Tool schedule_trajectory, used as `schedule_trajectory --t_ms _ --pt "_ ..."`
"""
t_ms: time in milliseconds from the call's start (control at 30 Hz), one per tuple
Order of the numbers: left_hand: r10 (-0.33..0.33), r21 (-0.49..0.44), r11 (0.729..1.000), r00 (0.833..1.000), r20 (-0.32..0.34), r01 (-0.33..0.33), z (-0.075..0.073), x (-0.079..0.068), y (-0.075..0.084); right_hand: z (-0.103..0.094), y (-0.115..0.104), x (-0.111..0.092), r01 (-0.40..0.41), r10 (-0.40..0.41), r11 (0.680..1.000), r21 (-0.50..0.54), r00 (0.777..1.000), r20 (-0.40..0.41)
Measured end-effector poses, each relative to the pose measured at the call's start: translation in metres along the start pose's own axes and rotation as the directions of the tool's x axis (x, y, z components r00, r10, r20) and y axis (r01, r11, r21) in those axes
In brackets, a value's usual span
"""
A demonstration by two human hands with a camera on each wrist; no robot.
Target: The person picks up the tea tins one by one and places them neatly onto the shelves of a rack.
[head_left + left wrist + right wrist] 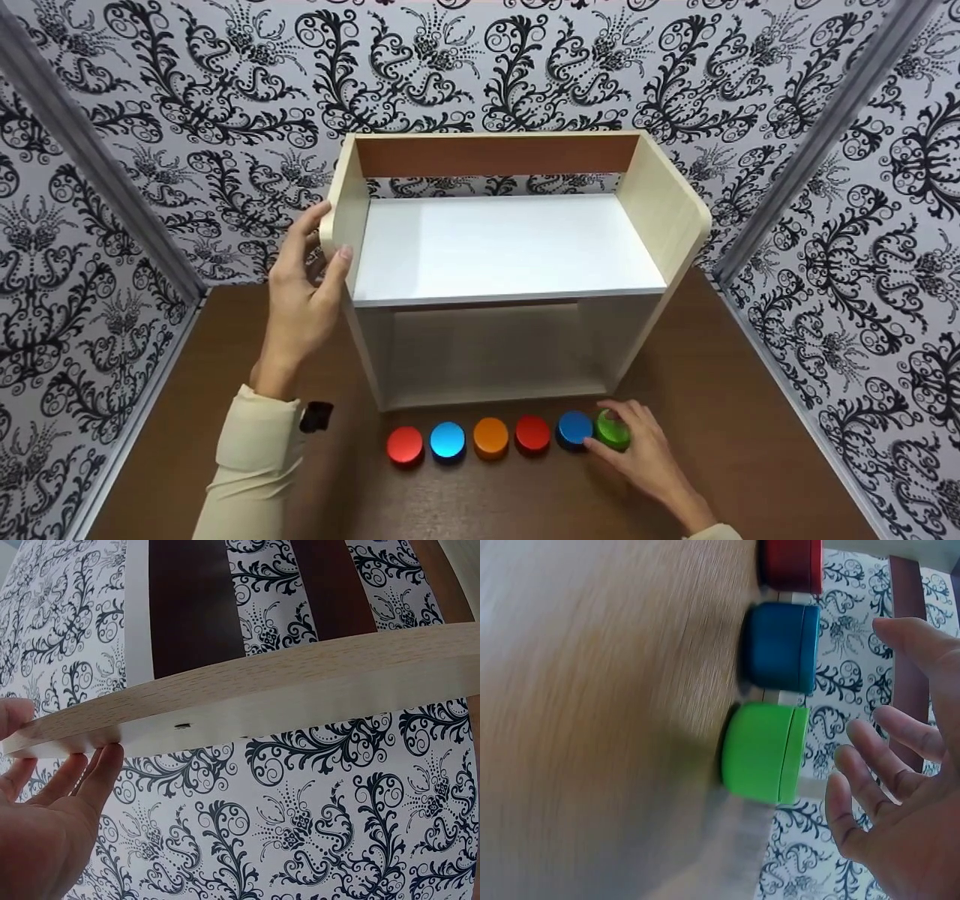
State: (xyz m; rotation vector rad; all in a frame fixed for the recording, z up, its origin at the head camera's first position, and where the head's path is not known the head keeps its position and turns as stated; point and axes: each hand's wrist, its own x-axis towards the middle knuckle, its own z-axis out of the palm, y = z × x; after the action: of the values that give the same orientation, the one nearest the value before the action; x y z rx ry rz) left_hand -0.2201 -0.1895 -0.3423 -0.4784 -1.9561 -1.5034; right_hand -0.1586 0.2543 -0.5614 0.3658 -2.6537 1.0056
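Observation:
A small wooden shelf (517, 247) with a white middle board stands on the table. My left hand (304, 296) grips its left side panel (300, 679), thumb on the inner face and fingers on the outer. In front of the shelf several round lidded tins sit in a row. My right hand (641, 450) is over the green tin (761, 754) at the right end, fingers spread and apart from it in the right wrist view. Beside the green one is a blue tin (575, 430); then come a red tin (532, 435) and an orange tin (491, 438).
Farther left in the row are a light-blue tin (448, 441) and another red tin (405, 446). The brown table (465, 510) is bounded by patterned walls (480, 67) at the back and sides. The shelf's lower compartment (487, 352) faces the tins.

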Motion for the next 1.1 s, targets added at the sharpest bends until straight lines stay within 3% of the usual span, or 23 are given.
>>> schedule_trajectory --t_ms 433,700,1100 --pt "-0.006 0.022 1.0 1.0 -0.003 0.006 0.0 0.0 0.001 -0.016 0.026 -0.001 0.024 -0.028 0.999 -0.035 0.994 -0.11" --pt "0.001 0.011 1.0 1.0 -0.015 0.0 0.001 0.0 0.0 -0.022 0.031 -0.003 -0.016 0.013 1.0 -0.026 0.993 -0.115" --pt "-0.006 0.017 1.0 1.0 -0.009 0.006 0.001 0.0 0.002 -0.017 0.039 -0.006 -0.046 0.045 0.999 -0.008 0.993 -0.105"
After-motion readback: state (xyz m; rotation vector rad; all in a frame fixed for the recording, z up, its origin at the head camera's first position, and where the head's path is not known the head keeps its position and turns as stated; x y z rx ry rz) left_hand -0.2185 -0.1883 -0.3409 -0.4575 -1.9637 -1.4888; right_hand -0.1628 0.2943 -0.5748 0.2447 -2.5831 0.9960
